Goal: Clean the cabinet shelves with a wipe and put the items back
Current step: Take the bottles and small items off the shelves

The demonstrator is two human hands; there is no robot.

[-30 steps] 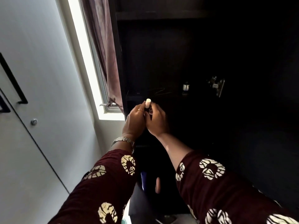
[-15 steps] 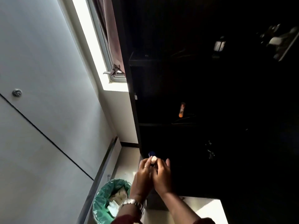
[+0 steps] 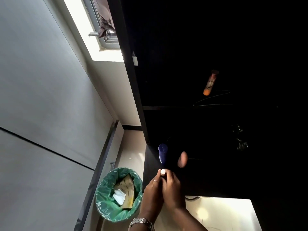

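My left hand [image 3: 152, 192] and my right hand [image 3: 172, 190] are pressed together low in front of the dark open cabinet [image 3: 216, 124]. Between them they hold a small dark item with a white cap [image 3: 163, 171], its cap poking up above the fingers. Just beyond, on the lowest shelf, stand a blue bottle [image 3: 163, 153] and a blurred pinkish item [image 3: 182, 159]. An orange tube [image 3: 209, 82] and a wire hanger [image 3: 213, 98] lie on the shelf above. No wipe is visible.
A bin with a green liner [image 3: 116, 194] holding paper and cardboard stands on the floor left of the cabinet. A grey wardrobe door [image 3: 41, 97] fills the left. A bright window [image 3: 93, 35] with a curtain is above. Metal hardware [image 3: 240, 139] glints deep inside.
The view has tilted down from the upper shelves to the cabinet's lowest shelf and the floor. Both hands have come down with the white-capped item still between them.
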